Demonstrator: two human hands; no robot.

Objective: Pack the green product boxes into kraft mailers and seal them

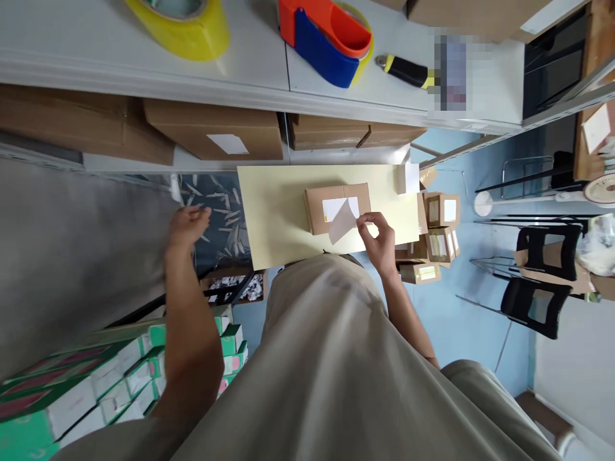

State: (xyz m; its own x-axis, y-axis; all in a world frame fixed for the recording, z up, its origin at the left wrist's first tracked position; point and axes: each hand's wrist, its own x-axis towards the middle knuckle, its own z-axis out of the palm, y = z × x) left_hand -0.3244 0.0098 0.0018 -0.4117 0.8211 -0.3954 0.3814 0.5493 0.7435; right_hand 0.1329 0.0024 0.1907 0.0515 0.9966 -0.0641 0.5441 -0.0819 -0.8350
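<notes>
A small cardboard box (314, 214) lies on a pale yellow board (273, 237) in front of me. A white label (331, 208) with a small yellow mark is on its top. My right hand (379, 242) pinches the corner of a thin pale sheet of paper (342, 225) between thumb and forefinger. The sheet slants over the label and the box's near edge. Off to the left, my left hand (189, 227) is held beside a dark surface strewn with white paper strips (234, 234). Its fingers are curled together, and anything between them is too small to see.
Above the board, a shelf holds yellow tape (204, 32), an orange-and-blue tape dispenser (327, 45) and a black-yellow cutter (407, 70). Cardboard boxes (216, 125) fill the level below. Small cartons (442, 211) stand right, green-white boxes (81, 410) lower left, black chairs (545, 256) far right.
</notes>
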